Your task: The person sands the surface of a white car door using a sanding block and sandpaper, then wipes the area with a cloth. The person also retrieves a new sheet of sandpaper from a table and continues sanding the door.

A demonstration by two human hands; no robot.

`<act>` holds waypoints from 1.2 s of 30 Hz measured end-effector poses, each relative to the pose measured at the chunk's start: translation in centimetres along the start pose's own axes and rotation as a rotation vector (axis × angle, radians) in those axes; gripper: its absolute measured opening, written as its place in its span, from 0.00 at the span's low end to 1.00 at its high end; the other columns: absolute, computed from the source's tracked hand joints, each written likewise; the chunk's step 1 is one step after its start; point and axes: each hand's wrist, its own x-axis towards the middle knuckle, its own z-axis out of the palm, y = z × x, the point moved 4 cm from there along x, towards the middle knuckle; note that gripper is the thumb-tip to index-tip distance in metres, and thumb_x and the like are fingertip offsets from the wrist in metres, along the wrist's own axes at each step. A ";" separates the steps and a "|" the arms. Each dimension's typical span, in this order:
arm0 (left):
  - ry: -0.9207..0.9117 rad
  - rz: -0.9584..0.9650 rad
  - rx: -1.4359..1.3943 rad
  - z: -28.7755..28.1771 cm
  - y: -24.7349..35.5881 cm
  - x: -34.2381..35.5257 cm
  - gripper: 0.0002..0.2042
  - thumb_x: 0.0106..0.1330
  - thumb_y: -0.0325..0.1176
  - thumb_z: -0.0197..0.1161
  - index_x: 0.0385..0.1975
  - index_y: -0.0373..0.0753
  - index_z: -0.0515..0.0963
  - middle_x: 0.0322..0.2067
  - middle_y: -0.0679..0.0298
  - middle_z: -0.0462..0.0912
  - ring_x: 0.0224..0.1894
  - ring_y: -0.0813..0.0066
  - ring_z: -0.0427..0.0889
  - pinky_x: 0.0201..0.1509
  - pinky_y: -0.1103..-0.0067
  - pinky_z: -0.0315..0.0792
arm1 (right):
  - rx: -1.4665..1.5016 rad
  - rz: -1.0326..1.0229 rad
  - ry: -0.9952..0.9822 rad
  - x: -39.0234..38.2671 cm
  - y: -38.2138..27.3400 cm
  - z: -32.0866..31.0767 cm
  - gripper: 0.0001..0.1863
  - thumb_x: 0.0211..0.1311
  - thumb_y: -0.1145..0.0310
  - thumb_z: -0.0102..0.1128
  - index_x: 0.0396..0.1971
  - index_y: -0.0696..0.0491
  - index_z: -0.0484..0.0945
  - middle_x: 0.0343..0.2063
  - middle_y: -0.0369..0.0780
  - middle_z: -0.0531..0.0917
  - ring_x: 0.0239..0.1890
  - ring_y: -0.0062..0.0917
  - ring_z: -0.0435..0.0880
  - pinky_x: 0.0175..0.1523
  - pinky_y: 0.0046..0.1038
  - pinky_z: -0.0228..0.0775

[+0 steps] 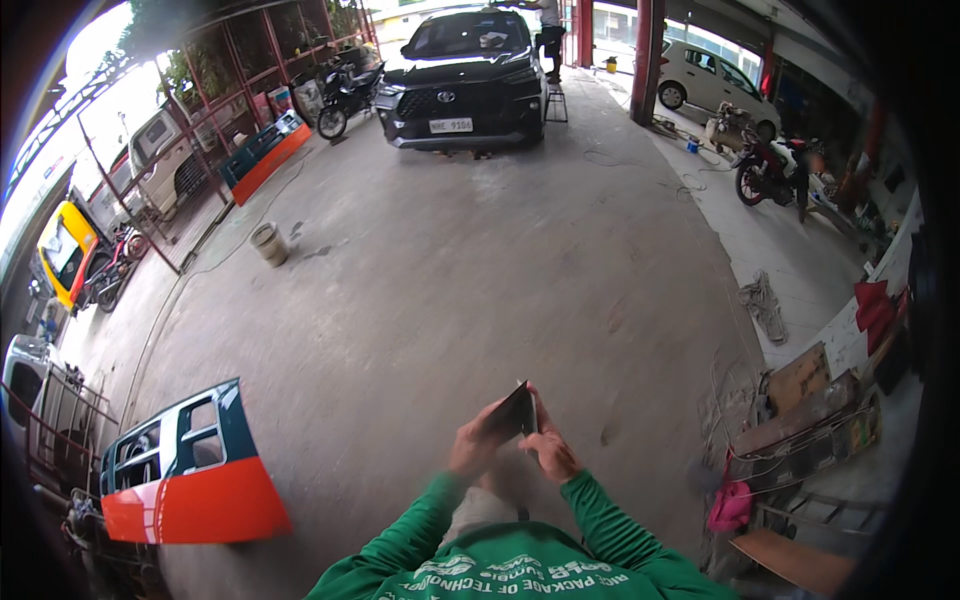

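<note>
Both of my hands are raised in front of my body, in green sleeves. They grip a small flat dark object [512,410] with a pale edge, held at a tilt; I cannot make out what it is. My left hand [475,440] has its fingers round the left side, partly hidden behind it. My right hand [548,448] holds the right side, thumb near the lower corner.
A green-and-orange panel [200,500] lies at lower left. A bucket [268,243] stands left of centre on the concrete. A black car [460,90] is ahead, with a person [548,40] beside it. Motorbikes [760,175] and clutter, including boards [795,375], line the right.
</note>
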 end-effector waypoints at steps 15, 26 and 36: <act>-0.192 0.537 0.384 11.7 3.1 39.7 0.20 0.60 0.19 0.67 0.54 0.38 0.80 0.40 0.53 0.86 0.39 0.51 0.88 0.42 0.67 0.81 | 0.093 -0.327 0.368 32.2 -13.6 -19.6 0.61 0.59 0.14 0.24 0.79 0.48 0.56 0.76 0.33 0.63 0.56 0.24 0.76 0.60 0.26 0.71; -0.421 0.380 0.485 24.4 -7.2 69.8 0.11 0.69 0.26 0.64 0.50 0.38 0.81 0.37 0.51 0.85 0.38 0.48 0.88 0.41 0.68 0.80 | 0.124 -0.434 0.521 56.7 -19.5 -46.8 0.46 0.74 0.27 0.34 0.78 0.46 0.58 0.76 0.36 0.62 0.66 0.24 0.69 0.66 0.26 0.62; -0.151 0.150 0.221 31.2 -13.7 100.9 0.12 0.68 0.25 0.63 0.50 0.37 0.80 0.36 0.51 0.87 0.40 0.53 0.90 0.44 0.67 0.80 | -0.052 -0.326 0.341 79.6 -25.3 -62.8 0.40 0.80 0.43 0.46 0.79 0.55 0.52 0.77 0.41 0.59 0.78 0.29 0.57 0.78 0.30 0.49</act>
